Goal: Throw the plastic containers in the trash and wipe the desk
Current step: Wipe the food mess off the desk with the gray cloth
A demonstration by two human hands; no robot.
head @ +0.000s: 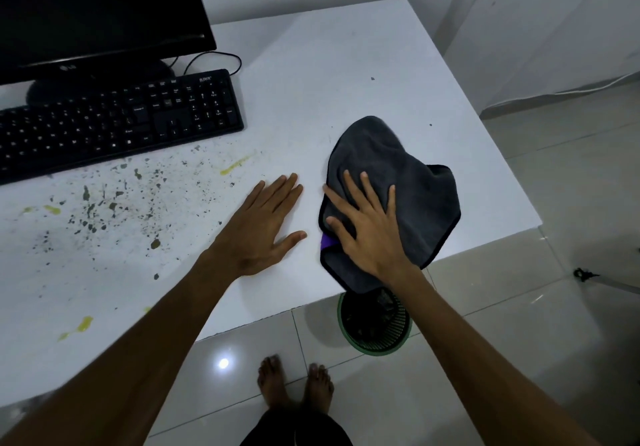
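On the white desk (346, 64), near its front right corner, we are pressing our right hand (367, 227) flat on a dark grey cloth (415, 182), fingers spread and straight, gripping nothing. We are resting our left hand (263, 224) palm-down just beside it on bare desktop, fingers extended and apart from the cloth. Dark specks and yellow smears (114, 210) are lying to the left, before the keyboard (114, 123). Below the desk edge, a green-rimmed trash basket (377, 328) is standing on the floor.

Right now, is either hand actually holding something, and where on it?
Nothing is gripped. The right hand presses flat on the grey cloth's near-left part; the left hand rests flat on the desk.
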